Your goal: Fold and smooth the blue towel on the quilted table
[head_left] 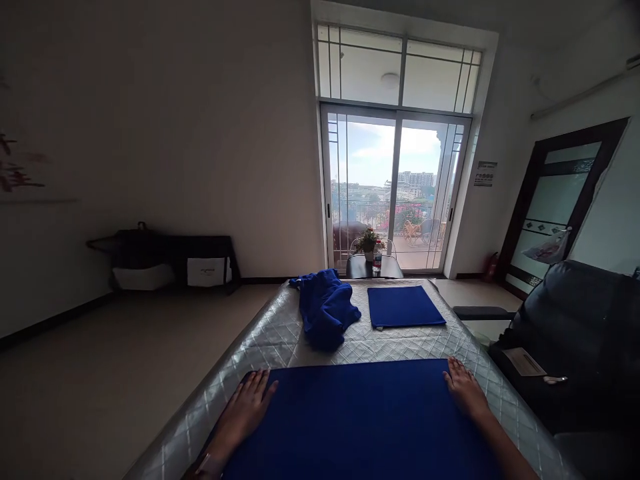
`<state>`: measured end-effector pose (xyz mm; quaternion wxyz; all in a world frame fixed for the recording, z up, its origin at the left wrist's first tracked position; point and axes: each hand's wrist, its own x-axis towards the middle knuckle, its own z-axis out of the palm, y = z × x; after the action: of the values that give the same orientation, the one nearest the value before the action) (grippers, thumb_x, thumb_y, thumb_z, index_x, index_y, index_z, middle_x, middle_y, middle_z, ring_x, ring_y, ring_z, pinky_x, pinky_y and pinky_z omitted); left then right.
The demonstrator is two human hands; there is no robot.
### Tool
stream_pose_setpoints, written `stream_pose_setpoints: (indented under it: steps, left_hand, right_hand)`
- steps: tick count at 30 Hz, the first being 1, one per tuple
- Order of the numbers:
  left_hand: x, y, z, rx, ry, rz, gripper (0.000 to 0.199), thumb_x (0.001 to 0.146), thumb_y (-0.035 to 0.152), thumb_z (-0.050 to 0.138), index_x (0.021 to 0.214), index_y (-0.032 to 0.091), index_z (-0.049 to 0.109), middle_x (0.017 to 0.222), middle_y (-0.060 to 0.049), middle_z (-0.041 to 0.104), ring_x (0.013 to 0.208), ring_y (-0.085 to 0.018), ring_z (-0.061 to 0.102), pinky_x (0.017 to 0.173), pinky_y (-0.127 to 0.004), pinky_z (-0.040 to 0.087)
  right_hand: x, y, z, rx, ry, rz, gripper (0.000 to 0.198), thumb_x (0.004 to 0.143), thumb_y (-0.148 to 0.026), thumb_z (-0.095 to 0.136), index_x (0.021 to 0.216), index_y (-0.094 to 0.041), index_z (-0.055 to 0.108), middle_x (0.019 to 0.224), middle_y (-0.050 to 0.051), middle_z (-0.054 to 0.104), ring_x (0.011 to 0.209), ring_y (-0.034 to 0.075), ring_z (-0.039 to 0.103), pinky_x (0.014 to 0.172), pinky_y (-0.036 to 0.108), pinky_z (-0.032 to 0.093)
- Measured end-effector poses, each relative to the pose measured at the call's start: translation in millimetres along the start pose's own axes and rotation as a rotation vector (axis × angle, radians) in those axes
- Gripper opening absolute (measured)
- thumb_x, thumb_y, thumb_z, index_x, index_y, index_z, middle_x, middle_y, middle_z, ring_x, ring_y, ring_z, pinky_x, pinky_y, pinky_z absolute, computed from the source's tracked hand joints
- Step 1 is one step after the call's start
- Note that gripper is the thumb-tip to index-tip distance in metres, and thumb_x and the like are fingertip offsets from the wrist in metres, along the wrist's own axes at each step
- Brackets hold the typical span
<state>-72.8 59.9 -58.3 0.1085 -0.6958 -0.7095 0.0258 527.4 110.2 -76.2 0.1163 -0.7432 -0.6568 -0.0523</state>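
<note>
A large blue cloth (360,413) lies spread flat and smooth in front of me, its near part running out of the bottom of the view. My left hand (249,405) rests on its far left corner, fingers stretched out and pointing away from me. On the far right corner lies my right hand (464,387), also flat with its fingers extended. Farther off, a crumpled blue cloth (327,310) sits in a heap on the left. Beside it on the right is a blue cloth folded into a neat rectangle (406,307), with a small pale tag at its near edge.
All the cloths lie on a table with a silvery quilted cover (280,353). Beyond its far end stands a small dark table (360,269) bearing a potted plant (369,243) and a bottle (377,257). A black armchair (575,333) is close on the right.
</note>
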Motion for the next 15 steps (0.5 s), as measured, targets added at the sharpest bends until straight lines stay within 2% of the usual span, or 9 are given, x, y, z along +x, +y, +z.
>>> stream_pose_setpoints:
  steps: [3,5,9,11,13,15]
  left_hand:
    - [1,15,-17,-0.118,-0.002,-0.006,0.055,0.091,0.008,0.031,0.134,0.027,0.06,0.154,-0.006,0.051,0.146,-0.027,0.04,0.121,-0.051,0.033]
    - [2,40,-30,-0.207,0.033,0.037,0.052,0.095,0.017,0.028,0.136,0.022,0.059,0.154,-0.01,0.051,0.147,-0.03,0.039,0.122,-0.054,0.033]
    - [9,124,-51,-0.358,0.078,0.216,0.059,0.098,0.047,0.024,0.147,0.02,0.044,0.156,-0.01,0.048,0.146,-0.026,0.041,0.122,-0.047,0.038]
    - [12,168,-57,-0.409,0.084,0.297,0.063,0.097,0.054,0.023,0.148,0.022,0.041,0.158,-0.007,0.045,0.148,-0.023,0.038,0.124,-0.044,0.036]
    - [13,199,-60,-0.445,0.086,0.347,0.064,0.097,0.056,0.022,0.148,0.022,0.04,0.159,-0.007,0.044,0.149,-0.021,0.036,0.125,-0.043,0.035]
    - [13,216,-59,-0.466,0.084,0.362,0.065,0.097,0.056,0.019,0.148,0.021,0.04,0.158,-0.008,0.044,0.148,-0.022,0.037,0.125,-0.045,0.036]
  right_hand:
    - [-6,-22,-8,-0.018,-0.016,-0.014,0.062,0.093,-0.031,0.022,0.148,-0.01,0.042,0.159,0.014,0.042,0.151,0.02,0.031,0.125,0.04,0.024]
    - [-15,-53,-15,0.035,-0.017,-0.07,0.061,0.094,-0.03,0.021,0.149,-0.012,0.042,0.159,0.012,0.042,0.151,0.019,0.031,0.126,0.039,0.023]
    - [-38,-141,-26,0.238,-0.08,-0.317,0.06,0.096,-0.037,0.022,0.15,-0.018,0.041,0.159,0.008,0.043,0.15,0.02,0.034,0.126,0.042,0.025]
    - [-48,-183,-26,0.315,-0.106,-0.408,0.06,0.096,-0.04,0.023,0.15,-0.019,0.04,0.158,0.008,0.043,0.15,0.021,0.034,0.126,0.043,0.027]
    - [-53,-212,-23,0.366,-0.122,-0.467,0.059,0.096,-0.038,0.025,0.15,-0.019,0.038,0.158,0.009,0.043,0.15,0.022,0.033,0.125,0.044,0.028]
    - [-55,-226,-17,0.391,-0.131,-0.485,0.059,0.095,-0.035,0.027,0.151,-0.018,0.037,0.159,0.009,0.041,0.15,0.022,0.033,0.126,0.044,0.027]
